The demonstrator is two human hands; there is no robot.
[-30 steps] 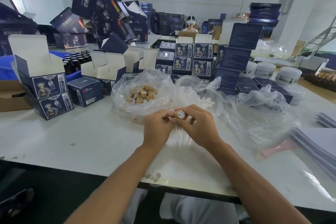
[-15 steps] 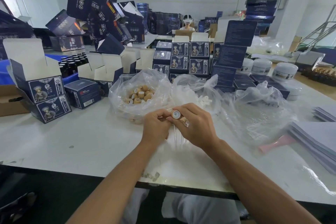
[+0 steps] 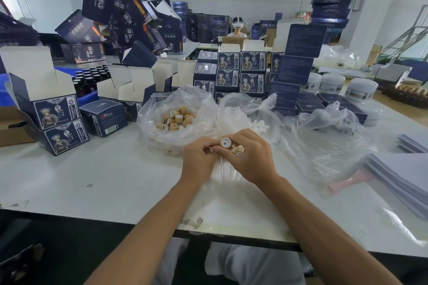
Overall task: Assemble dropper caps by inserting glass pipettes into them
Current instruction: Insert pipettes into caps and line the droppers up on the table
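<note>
My right hand point(image 3: 251, 157) pinches a tan dropper cap point(image 3: 225, 142) with its white inner opening facing me; a second cap point(image 3: 239, 150) sits lower in the same fingers. My left hand point(image 3: 199, 157) is right beside it, fingers curled, pinching something small and white at the cap's left. Several clear glass pipettes point(image 3: 228, 170) lie fanned on the table under both hands. Behind them, a clear bag point(image 3: 148, 122) holds several loose tan caps point(image 3: 177, 119). A second bag point(image 3: 245, 111) holds white rubber bulbs point(image 3: 259, 126).
Dark blue printed cartons point(image 3: 58, 122) stand open at left and stacked at the back. White jars point(image 3: 360, 90) sit at right, crumpled plastic point(image 3: 328, 136) beside them. Paper stacks point(image 3: 398, 178) and a pink strip point(image 3: 349, 183) lie at right. Another person point(image 3: 237, 28) sits far behind.
Both hands stayed together over the pipettes with the cap; they shifted only slightly, and the camera tilted a little.
</note>
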